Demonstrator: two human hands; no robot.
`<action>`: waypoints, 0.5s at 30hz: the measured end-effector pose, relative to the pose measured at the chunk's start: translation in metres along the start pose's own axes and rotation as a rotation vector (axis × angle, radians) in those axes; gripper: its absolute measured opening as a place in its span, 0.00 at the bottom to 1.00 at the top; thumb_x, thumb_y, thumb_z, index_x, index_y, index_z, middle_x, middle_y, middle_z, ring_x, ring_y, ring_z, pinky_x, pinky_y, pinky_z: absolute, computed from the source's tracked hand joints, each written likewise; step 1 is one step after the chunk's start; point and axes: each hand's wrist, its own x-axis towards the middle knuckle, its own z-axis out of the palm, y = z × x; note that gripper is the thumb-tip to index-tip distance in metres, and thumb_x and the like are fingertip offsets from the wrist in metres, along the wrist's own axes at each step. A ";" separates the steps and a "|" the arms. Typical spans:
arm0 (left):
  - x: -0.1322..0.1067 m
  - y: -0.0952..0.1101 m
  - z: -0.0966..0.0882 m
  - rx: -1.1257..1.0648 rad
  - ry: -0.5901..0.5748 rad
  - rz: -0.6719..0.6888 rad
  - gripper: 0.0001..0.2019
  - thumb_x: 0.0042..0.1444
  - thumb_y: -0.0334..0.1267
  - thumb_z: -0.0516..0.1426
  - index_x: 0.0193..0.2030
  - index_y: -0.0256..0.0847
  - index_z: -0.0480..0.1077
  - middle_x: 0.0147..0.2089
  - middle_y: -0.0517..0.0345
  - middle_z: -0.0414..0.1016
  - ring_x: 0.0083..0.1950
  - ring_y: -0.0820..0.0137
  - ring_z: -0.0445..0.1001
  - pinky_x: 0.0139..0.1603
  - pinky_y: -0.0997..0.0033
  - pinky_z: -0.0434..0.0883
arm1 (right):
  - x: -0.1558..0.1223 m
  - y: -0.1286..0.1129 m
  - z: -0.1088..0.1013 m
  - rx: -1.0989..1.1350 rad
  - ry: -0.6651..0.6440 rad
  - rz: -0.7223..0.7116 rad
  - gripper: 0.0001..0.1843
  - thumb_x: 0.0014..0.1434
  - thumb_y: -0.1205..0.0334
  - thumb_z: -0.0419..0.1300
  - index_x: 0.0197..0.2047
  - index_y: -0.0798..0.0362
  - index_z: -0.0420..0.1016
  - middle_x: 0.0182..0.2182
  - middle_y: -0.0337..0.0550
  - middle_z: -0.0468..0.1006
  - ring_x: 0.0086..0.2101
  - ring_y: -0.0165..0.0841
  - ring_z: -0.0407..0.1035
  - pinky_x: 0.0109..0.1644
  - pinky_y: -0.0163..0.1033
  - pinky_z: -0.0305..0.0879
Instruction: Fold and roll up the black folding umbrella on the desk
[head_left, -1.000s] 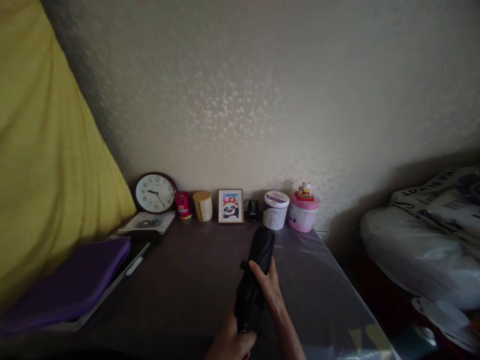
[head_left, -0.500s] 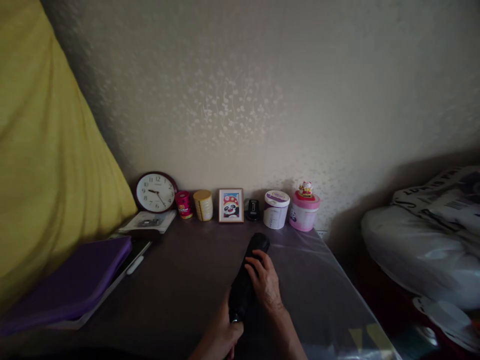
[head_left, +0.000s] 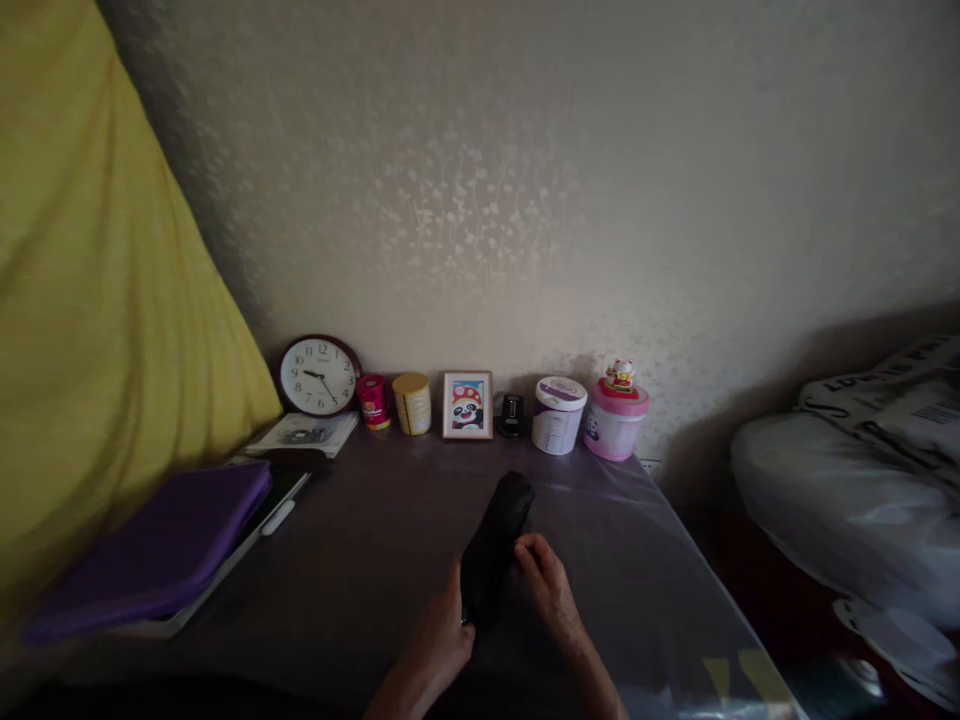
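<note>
A black folded umbrella (head_left: 495, 540) is held at a slant over the table (head_left: 360, 570), its far end pointing away and slightly right. My left hand (head_left: 442, 630) is wrapped round its near end, where a small shiny bit shows by the thumb. At the umbrella's right side, my right hand (head_left: 547, 580) has its fingertips pinched together against the edge of the black fabric. Exactly what lies between those fingertips is too dark and small to make out.
Along the wall stand a clock (head_left: 320, 376), a pink can (head_left: 373, 402), a yellow-lidded tin (head_left: 412, 404), a panda picture frame (head_left: 467, 406), a white tub (head_left: 559, 418) and a pink tub (head_left: 615, 422). A purple folder (head_left: 157, 545) lies left; a plastic-wrapped bundle (head_left: 825, 490) sits right.
My right hand has come off the top of the umbrella to its right edge, fingers now pinched. The umbrella has turned a little in my left hand. The view has shifted slightly.
</note>
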 end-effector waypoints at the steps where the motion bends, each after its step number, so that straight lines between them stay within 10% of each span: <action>1: 0.002 -0.004 0.002 0.089 0.005 0.015 0.38 0.47 0.24 0.49 0.65 0.34 0.36 0.42 0.45 0.73 0.40 0.66 0.73 0.38 0.71 0.66 | -0.003 0.001 0.000 0.002 -0.009 0.002 0.16 0.53 0.46 0.54 0.29 0.52 0.68 0.21 0.33 0.64 0.24 0.28 0.59 0.30 0.32 0.57; 10: 0.004 -0.007 0.009 0.323 -0.013 0.022 0.38 0.47 0.24 0.49 0.65 0.31 0.36 0.41 0.42 0.74 0.42 0.59 0.73 0.40 0.66 0.65 | 0.007 -0.010 -0.002 -0.164 -0.122 -0.204 0.12 0.57 0.53 0.51 0.30 0.51 0.69 0.36 0.42 0.71 0.34 0.32 0.64 0.41 0.36 0.59; 15: 0.006 -0.010 0.010 0.350 -0.007 0.044 0.39 0.47 0.25 0.50 0.65 0.33 0.34 0.44 0.43 0.73 0.43 0.61 0.73 0.41 0.67 0.64 | 0.012 -0.007 -0.002 -0.286 -0.167 -0.152 0.11 0.59 0.56 0.49 0.32 0.50 0.68 0.23 0.35 0.68 0.24 0.29 0.61 0.31 0.33 0.56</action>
